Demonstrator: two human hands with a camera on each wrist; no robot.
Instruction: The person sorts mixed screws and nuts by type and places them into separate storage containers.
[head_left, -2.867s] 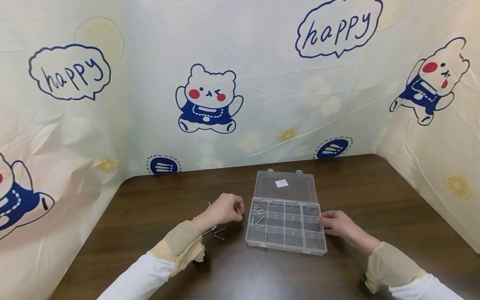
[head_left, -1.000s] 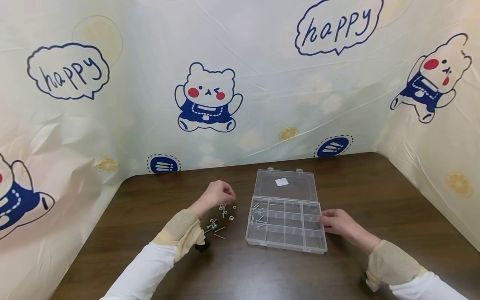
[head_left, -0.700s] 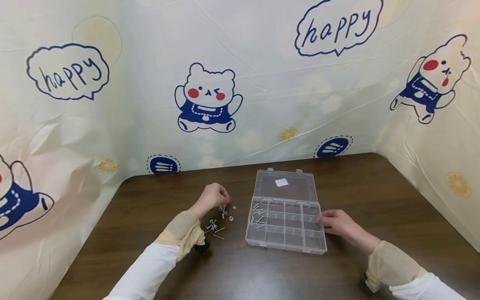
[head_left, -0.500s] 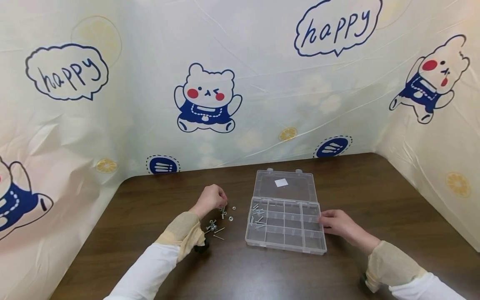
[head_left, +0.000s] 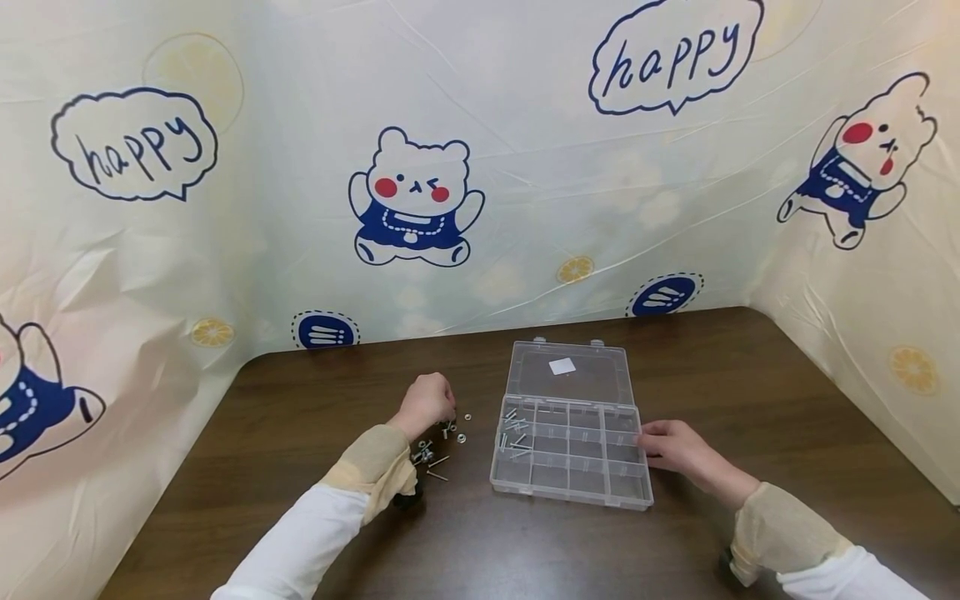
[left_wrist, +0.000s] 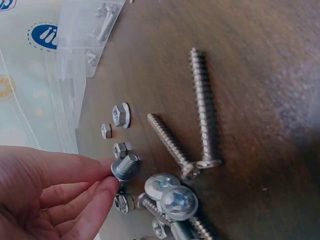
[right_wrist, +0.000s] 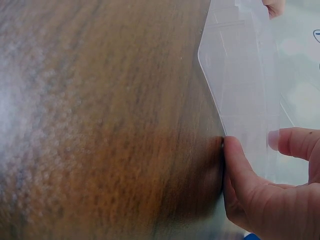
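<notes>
Left hand [left_wrist: 45, 192] lowered onto bolt [left_wrist: 125, 166], right hand [head_left: 675, 450] steadying organizer box [head_left: 570, 454], "happy" backdrop [head_left: 135, 154]

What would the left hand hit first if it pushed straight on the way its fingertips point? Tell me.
The left hand already pinches a short bolt. Straight beyond it lie the two long screws on the table, likely the nearer, shorter one first, though depth is hard to judge.

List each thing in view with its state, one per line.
Organizer box: lid open, lying flat behind; a few screws in its left compartments.
Short bolt: pinched by the left hand.
Right hand: holds the box's right edge.
Loose screws and nuts: scattered on the table.
</notes>
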